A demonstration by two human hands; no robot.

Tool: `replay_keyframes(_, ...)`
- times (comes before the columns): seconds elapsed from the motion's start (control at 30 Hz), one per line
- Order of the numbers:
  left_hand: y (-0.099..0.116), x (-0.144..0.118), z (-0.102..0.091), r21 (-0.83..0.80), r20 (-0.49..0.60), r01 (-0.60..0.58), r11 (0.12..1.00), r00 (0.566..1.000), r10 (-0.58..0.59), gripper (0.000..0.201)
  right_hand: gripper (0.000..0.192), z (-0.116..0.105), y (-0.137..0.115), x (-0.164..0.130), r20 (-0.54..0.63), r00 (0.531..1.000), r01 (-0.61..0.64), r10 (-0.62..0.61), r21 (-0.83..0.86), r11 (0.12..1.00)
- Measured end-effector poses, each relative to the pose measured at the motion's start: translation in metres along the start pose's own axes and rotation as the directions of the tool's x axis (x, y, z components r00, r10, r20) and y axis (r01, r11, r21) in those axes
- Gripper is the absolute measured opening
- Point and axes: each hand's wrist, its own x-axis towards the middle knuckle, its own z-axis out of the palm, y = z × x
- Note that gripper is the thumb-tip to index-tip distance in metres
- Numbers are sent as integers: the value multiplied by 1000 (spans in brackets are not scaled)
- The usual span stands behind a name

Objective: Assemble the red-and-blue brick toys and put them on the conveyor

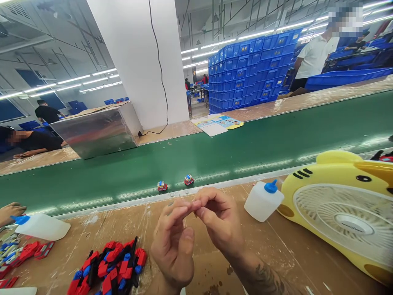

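Observation:
My left hand (173,241) and my right hand (219,219) are raised over the wooden bench (291,254), fingertips pinched together at the middle. Whatever lies between the fingers is too small to make out. A pile of red, blue and black toy parts (110,266) lies just left of my left hand. Two small assembled toy cars (162,186) (188,180) stand on the green conveyor belt (245,151) beyond my hands. A white squeeze bottle with a blue cap (262,200) lies right of my right hand.
A yellow cat-shaped fan (340,213) fills the right. Another white bottle (43,226), more red parts (27,252) and a co-worker's hand (10,211) are at the left. Across the belt stand a metal box (95,131), a white pillar, stacked blue crates (248,73) and several people.

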Motion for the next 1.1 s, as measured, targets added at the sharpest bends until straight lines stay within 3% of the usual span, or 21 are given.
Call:
replay_keyframes(0.17, -3, -2, -1, 114, 98, -152, 982, 985, 141, 45, 9, -3, 1, 1, 14, 1000, -18, 16, 82, 996)
replay_keyframes(0.27, -5, -5, 0, 110, 128, -184, 977, 977, 170, 46, 10, -3, -1, 1, 22, 999, -31, 28, 115, 993)
replay_keyframes(0.5, -4, -5, 2, -30, 126, -81, 996, 988, 85, 42, 10, -4, 2, 1, 29, 999, 20, -24, 132, 991)
replay_keyframes(0.8, -3, -4, 4, -78, 160, -77, 994, 983, 89, 41, 11, -7, 6, 0, 17, 992, 120, -123, 108, 987)
replay_keyframes(1.0, -3, -6, 6, -94, 176, -49, 994, 982, 65, 44, 12, -3, 7, -2, -36, 979, 204, -203, 11, 979)
replay_keyframes(1.1, -4, -1, 4, -18, 103, -38, 999, 994, 39, 39, 10, -12, 5, 8, -54, 966, 245, -251, -94, 965)
